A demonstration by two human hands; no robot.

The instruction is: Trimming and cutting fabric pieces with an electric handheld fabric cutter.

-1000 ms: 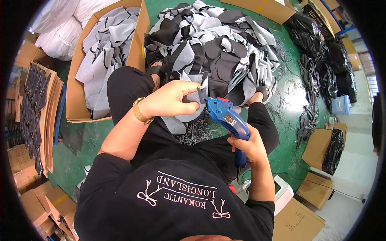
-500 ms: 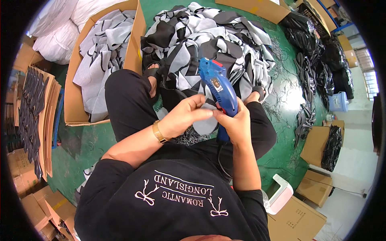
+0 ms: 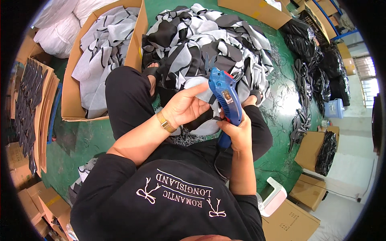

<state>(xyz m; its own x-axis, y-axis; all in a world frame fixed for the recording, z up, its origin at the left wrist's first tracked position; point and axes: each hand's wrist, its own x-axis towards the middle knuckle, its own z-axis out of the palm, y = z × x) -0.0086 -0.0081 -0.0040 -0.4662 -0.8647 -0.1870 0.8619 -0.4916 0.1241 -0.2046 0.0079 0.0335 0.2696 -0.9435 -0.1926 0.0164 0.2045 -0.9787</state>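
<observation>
Over the fabric pile's (image 3: 215,42) near edge, my right hand (image 3: 239,131) grips blue shears (image 3: 229,106) pointing away, left hand (image 3: 183,107) half-open alongside.

Black T-shirt (image 3: 169,215), black trousers (image 3: 126,94) — gold wristband (image 3: 164,121)

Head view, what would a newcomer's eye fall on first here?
Probably the blue cutting tool, held in the right grip in the middle of the picture. Beyond it, a big heap of grey and black cloth spreads over the green floor. To the heap's left stands an open cardboard box holding similar cloth.
</observation>
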